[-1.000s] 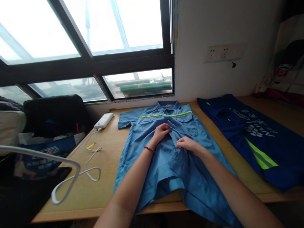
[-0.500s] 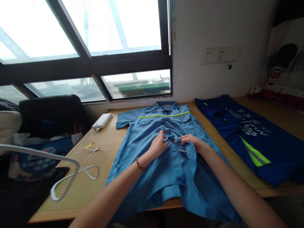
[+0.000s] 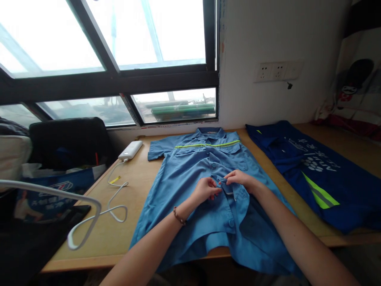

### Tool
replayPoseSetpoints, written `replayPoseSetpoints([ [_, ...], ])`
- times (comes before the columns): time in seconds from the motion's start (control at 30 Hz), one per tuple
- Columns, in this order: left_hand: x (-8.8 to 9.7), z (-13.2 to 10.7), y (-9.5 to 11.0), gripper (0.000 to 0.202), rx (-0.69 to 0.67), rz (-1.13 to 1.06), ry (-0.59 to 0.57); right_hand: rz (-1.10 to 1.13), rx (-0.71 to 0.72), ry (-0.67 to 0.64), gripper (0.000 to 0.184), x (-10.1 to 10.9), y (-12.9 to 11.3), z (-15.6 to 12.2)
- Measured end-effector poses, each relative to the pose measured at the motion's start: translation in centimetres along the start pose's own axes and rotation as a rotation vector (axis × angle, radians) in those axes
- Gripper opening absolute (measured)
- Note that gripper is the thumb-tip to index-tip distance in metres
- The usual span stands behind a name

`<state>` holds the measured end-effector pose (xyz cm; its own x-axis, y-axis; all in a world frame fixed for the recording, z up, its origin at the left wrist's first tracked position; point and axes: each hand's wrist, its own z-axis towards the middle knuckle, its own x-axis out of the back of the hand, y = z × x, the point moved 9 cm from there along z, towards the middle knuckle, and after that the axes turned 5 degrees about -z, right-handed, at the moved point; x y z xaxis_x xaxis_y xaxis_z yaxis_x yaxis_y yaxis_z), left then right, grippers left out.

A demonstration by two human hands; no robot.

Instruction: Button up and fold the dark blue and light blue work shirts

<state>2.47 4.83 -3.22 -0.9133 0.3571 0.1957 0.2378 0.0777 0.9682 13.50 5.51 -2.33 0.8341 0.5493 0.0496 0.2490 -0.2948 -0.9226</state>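
A light blue short-sleeved work shirt (image 3: 184,190) lies front up on the table, its collar toward the window and a yellow-green stripe across the chest. My left hand (image 3: 207,190), with a bracelet at the wrist, is closed in a pinch at the front placket, on the button side. My right hand (image 3: 239,179) pinches the edge of the other front panel, which is lifted and folded back. The two hands nearly meet at mid-placket. A lower button (image 3: 231,223) shows near the hem; the button between my fingers is hidden.
A dark blue garment (image 3: 315,171) with white lettering lies on the right of the table (image 3: 98,238). At left are a white power bank (image 3: 131,150) and its looped cable (image 3: 117,216). A black chair (image 3: 68,139) and a bag (image 3: 56,194) stand beyond the left edge.
My left hand has moved down and right along the placket, from a higher spot to beside my right hand. My right hand stays pinched on the panel edge. The view has shifted slightly.
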Motion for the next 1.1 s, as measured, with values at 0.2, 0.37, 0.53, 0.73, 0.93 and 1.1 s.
replayPoseSetpoints([
  [0.2, -0.2, -0.1, -0.9, 0.03, 0.132, -0.38, -0.076, 0.01, 0.015, 0.001, 0.028, -0.5, 0.0, 0.0],
  [0.37, -0.3, -0.1, -1.2, 0.03, 0.135, -0.498, -0.118, 0.022, 0.014, 0.004, 0.023, -0.5, 0.1, -0.2],
  [0.53, -0.4, -0.1, -1.3, 0.029, 0.119, -0.493, -0.119, 0.031, 0.0, 0.027, 0.02, -0.2, 0.4, 0.0],
  [0.73, -0.4, -0.1, -1.3, 0.029, 0.128, -0.477, -0.109, 0.035, 0.004, 0.036, 0.017, -0.2, 0.5, -0.1],
  [0.93, -0.4, -0.3, -0.8, 0.027, 0.133, -0.469, -0.088, 0.001, 0.007, 0.031, 0.025, -1.3, 0.8, 0.1],
  [1.1, 0.3, -0.3, -1.1, 0.025, 0.183, -0.491, -0.005, -0.334, 0.175, 0.266, 0.017, -1.0, -0.4, 0.4],
])
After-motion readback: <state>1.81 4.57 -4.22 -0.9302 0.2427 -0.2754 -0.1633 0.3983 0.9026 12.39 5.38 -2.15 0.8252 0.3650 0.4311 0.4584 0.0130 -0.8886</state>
